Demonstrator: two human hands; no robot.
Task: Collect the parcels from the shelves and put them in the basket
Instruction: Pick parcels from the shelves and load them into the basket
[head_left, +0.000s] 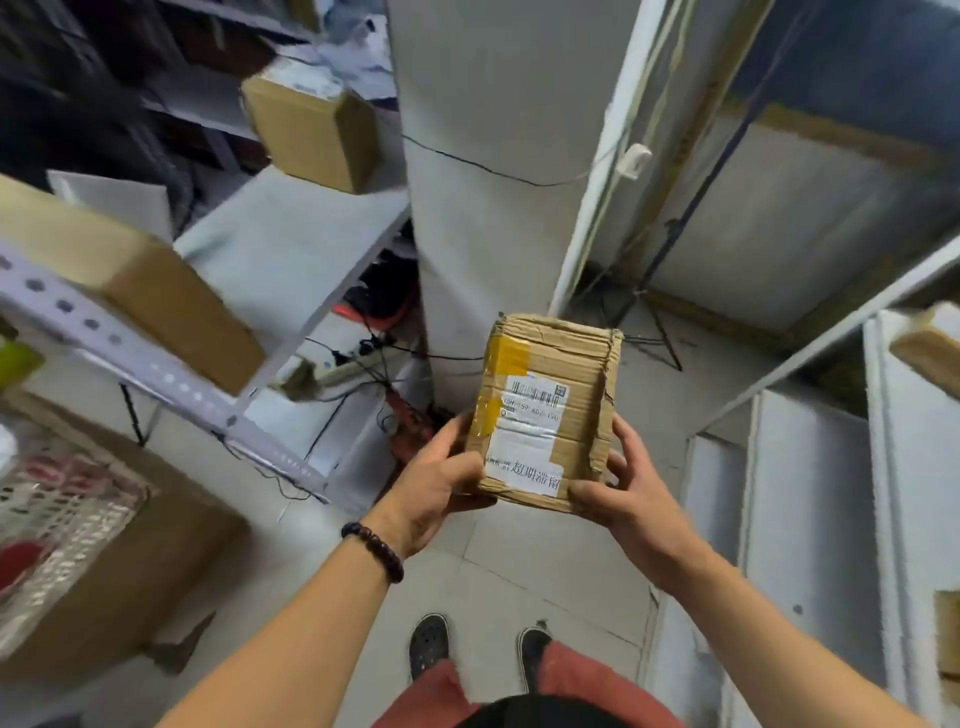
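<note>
1 parcel (545, 410) sits clamped between the left hand (441, 486) and right hand (626, 493), each gripping a near corner. Collected, I judge; next it needs carrying to what looks like the basket (67, 501), down and left of the left hand, blurred and cut off by the frame edge.

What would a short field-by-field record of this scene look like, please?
held: parcel, taped cardboard, up in front of the person
left hand: grips the parcel's lower left corner
right hand: grips its lower right corner
label: white, barcode, on the side facing the camera
shelf: on the left, with far box and near box
basket: white mesh, lower left, blurred
parcel in basket: not yet
</note>
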